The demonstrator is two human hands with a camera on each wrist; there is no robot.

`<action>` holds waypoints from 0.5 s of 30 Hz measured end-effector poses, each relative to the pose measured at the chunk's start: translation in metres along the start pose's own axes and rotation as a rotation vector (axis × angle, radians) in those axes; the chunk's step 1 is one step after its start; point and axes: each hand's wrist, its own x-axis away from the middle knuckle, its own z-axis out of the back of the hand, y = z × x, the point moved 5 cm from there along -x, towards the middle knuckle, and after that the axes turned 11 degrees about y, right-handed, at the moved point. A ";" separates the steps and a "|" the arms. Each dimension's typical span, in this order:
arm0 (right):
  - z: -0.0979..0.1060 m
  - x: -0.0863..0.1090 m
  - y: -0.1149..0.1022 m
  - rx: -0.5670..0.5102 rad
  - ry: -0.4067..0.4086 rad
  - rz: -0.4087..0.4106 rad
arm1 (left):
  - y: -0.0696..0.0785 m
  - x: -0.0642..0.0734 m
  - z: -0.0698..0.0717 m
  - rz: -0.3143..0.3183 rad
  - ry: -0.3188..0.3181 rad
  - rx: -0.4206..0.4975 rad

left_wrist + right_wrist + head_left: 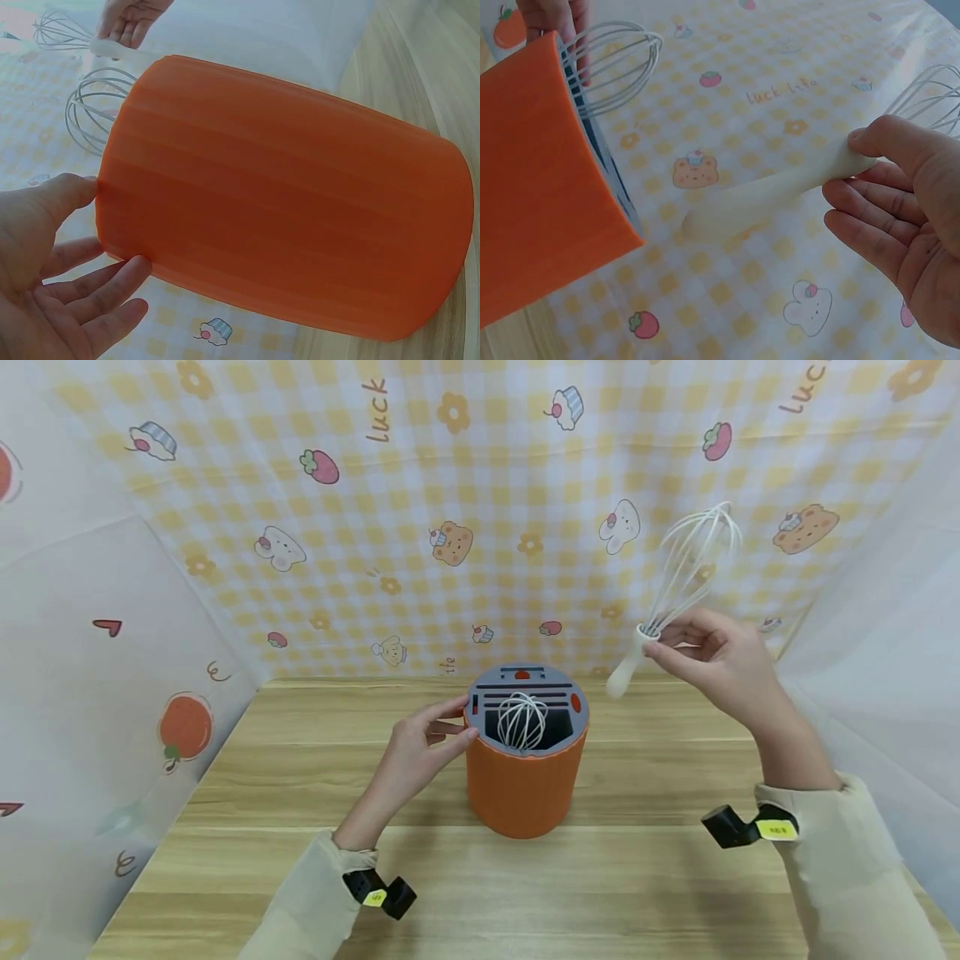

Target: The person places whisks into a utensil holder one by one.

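Observation:
An orange cylindrical utensil holder with a grey slotted top stands upright on the table. In its large front opening sits a whisk, wire loops up, its lower part hidden inside. My left hand touches the holder's left rim with thumb and fingers, spread and fairly straight in the left wrist view. Right of the holder and above the table, my right hand pinches a second whisk near where handle meets wires. Its pale handle tilts down toward the holder, while the wire loops point up and right.
The wood-grain table reaches back to a yellow checked cloth with cartoon prints. White printed cloth hangs at the left, and plain white cloth at the right. Narrow slots and small cutouts mark the holder's top.

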 end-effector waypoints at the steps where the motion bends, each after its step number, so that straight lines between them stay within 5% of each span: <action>1: -0.002 -0.001 -0.001 -0.008 -0.002 -0.001 | 0.000 0.000 0.000 0.001 0.000 0.001; 15: -0.025 -0.009 -0.013 -0.101 -0.067 -0.018 | 0.000 0.000 0.000 -0.012 -0.002 0.007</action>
